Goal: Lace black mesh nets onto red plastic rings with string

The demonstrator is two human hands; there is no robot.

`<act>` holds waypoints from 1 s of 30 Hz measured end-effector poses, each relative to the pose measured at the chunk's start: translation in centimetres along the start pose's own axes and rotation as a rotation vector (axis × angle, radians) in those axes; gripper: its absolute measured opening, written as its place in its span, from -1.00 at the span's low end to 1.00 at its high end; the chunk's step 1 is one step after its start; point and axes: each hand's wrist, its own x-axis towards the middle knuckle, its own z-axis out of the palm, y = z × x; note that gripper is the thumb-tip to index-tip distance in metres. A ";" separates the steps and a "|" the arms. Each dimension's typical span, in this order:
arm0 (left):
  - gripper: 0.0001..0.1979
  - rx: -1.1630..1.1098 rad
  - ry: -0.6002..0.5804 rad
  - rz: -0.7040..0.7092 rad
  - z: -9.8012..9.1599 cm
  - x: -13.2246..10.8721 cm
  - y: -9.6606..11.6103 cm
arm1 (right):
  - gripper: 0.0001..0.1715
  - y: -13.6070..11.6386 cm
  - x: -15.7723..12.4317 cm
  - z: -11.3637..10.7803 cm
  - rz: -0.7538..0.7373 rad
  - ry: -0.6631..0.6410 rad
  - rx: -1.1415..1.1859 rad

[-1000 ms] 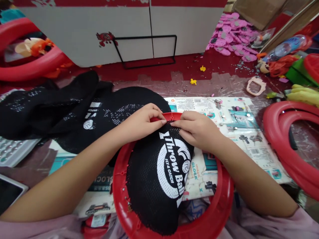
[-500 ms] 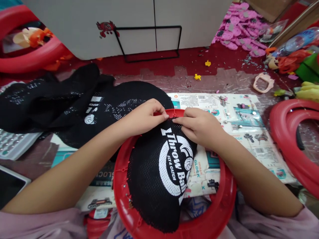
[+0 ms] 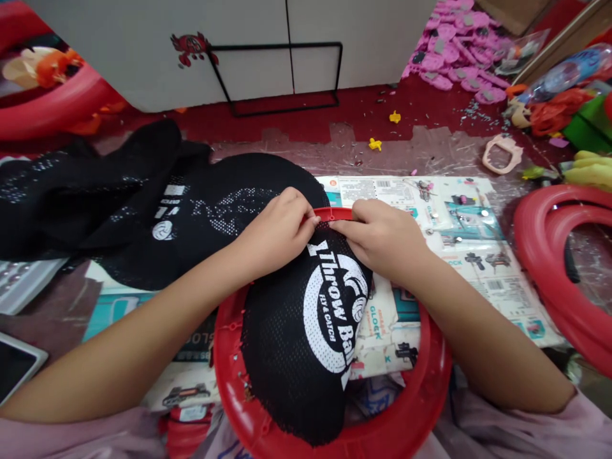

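A red plastic ring [image 3: 433,376] lies in front of me, with a black mesh cloth [image 3: 282,344] draped over its left part. White print on the cloth reads "Throw Ball Fly & Catch". At the ring's far edge my left hand [image 3: 277,226] pinches the cloth's border with thumb and forefinger. My right hand [image 3: 389,239] is closed at the same border, its forefinger pressing the cloth against the ring just right of the left fingertips. Small pegs show along the ring's left side, where the cloth's edge lies beside them.
More black mesh cloths [image 3: 134,210] are piled to the left. Printed cardboard [image 3: 468,255] lies under the ring. Red rings [image 3: 535,236] rest at right. A white panel [image 3: 253,76] stands behind, near pink plastic parts [image 3: 454,51]. A pale pink frame [image 3: 502,155] lies far right.
Both hands stay at the ring's far edge, with the fingertips shifted slightly along the cloth's border. The whole view has moved a little; the cloth and ring otherwise look the same.
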 end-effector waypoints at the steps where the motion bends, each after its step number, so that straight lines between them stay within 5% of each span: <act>1: -0.81 0.002 0.002 0.000 0.0 0.0 0.0 | -0.67 0.0 0.0 0.0 -0.005 -0.001 -0.019; 30: -0.83 0.004 0.051 -0.024 0.0 0.0 0.0 | -0.68 -0.2 0.2 -0.1 0.102 -0.111 -0.036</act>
